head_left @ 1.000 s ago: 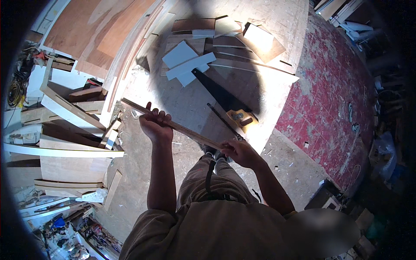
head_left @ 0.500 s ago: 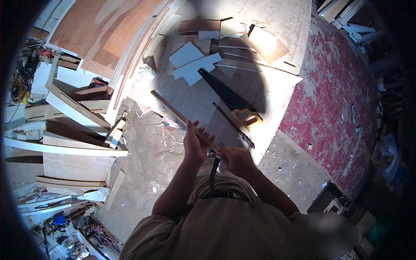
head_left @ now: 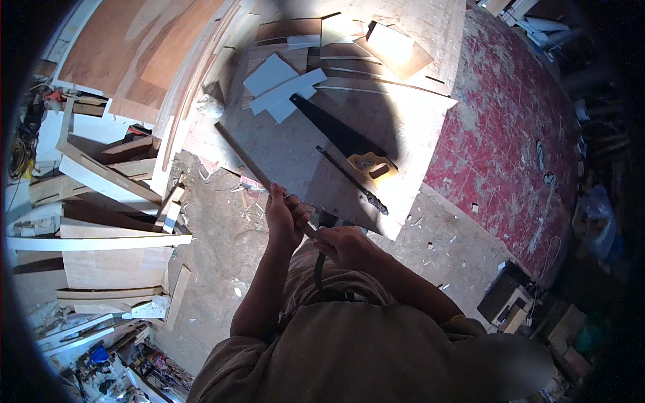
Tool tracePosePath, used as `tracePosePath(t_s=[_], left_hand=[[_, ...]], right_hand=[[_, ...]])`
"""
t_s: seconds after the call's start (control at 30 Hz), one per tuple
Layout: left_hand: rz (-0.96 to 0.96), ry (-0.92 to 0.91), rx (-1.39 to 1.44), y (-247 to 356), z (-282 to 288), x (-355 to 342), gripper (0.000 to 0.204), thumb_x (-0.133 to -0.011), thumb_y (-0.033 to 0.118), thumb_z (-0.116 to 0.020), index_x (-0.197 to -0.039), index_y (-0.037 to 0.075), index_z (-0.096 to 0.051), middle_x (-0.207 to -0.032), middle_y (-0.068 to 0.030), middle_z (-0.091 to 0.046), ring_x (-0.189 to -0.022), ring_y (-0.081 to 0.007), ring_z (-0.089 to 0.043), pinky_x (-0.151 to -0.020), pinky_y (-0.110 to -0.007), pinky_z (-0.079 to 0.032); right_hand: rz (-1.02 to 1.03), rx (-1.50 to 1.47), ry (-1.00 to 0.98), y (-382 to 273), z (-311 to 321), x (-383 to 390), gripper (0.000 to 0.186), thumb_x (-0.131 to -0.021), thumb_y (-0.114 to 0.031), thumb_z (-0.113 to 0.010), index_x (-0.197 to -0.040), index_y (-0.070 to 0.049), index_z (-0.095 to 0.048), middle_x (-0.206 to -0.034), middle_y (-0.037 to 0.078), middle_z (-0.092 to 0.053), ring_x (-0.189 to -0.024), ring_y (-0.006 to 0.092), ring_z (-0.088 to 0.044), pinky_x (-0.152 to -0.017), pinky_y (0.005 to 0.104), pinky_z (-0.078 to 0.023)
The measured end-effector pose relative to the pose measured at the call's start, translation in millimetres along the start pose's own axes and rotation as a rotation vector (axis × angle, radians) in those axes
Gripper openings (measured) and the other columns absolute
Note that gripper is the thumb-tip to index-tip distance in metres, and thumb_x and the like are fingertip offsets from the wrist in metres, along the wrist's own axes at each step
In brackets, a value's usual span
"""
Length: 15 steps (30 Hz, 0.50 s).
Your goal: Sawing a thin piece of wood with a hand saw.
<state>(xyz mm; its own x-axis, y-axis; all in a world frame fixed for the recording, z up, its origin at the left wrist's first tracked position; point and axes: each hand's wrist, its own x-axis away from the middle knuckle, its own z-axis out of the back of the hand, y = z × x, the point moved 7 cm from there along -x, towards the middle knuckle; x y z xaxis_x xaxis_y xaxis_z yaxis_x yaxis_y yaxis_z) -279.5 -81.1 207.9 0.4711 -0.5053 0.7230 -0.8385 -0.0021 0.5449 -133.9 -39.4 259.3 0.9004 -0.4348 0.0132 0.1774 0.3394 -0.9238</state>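
Observation:
A long, narrow wooden strip (head_left: 238, 151) slants from the upper left down to my two hands. My left hand (head_left: 285, 218) has its fingers wrapped round it. My right hand (head_left: 346, 243) grips the strip's lower end, just beside the left. Beyond them on a large pale board (head_left: 420, 141) lie a handsaw (head_left: 329, 131) with a yellow handle and a long, thin dark tool (head_left: 349, 180) alongside it. White offcuts (head_left: 272, 77) and several wooden pieces (head_left: 403, 50) are spread at the board's far part. A dark strap hangs at my waist below my hands.
Plywood sheets (head_left: 117, 47) and long trim lie at upper left. Piled boards and scrap (head_left: 107, 269) crowd the left side. A scuffed red surface (head_left: 504, 154) spans the right, with a dark box (head_left: 497, 302) near its lower end. Small chips litter the concrete floor (head_left: 201, 282).
My left hand has moved right and closer to my right hand, which has come slightly down and left. The strip now slants more steeply. The view has shifted slightly.

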Motion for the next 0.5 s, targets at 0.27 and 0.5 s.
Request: tracePosePath(t_s=[0.27,0.5], left_hand=[[-0.166,0.171,-0.071,11,2,12,0.03,-0.106,0.043,-0.046,-0.09,0.017,-0.044,-0.061,0.005,-0.031,-0.047,-0.0075,-0.028,-0.042,-0.026,-0.026],[-0.117,0.159,-0.078,11,14,12,0.03,-0.106,0.043,-0.045,-0.089,0.018,-0.042,-0.06,0.0053,-0.03,-0.046,-0.007,-0.026,-0.041,-0.026,-0.024]], right_hand=[[-0.133,0.215,-0.034,1,-19,0,0.024,-0.096,-0.027,-0.063,-0.088,-0.005,-0.056,-0.075,0.016,-0.065,-0.07,0.0386,-0.066,-0.06,0.051,-0.049],[-0.067,0.176,-0.054,1,-32,-4,0.02,-0.093,-0.022,-0.066,-0.091,-0.004,-0.057,-0.074,0.017,-0.064,-0.067,0.0392,-0.065,-0.059,0.0507,-0.049]])
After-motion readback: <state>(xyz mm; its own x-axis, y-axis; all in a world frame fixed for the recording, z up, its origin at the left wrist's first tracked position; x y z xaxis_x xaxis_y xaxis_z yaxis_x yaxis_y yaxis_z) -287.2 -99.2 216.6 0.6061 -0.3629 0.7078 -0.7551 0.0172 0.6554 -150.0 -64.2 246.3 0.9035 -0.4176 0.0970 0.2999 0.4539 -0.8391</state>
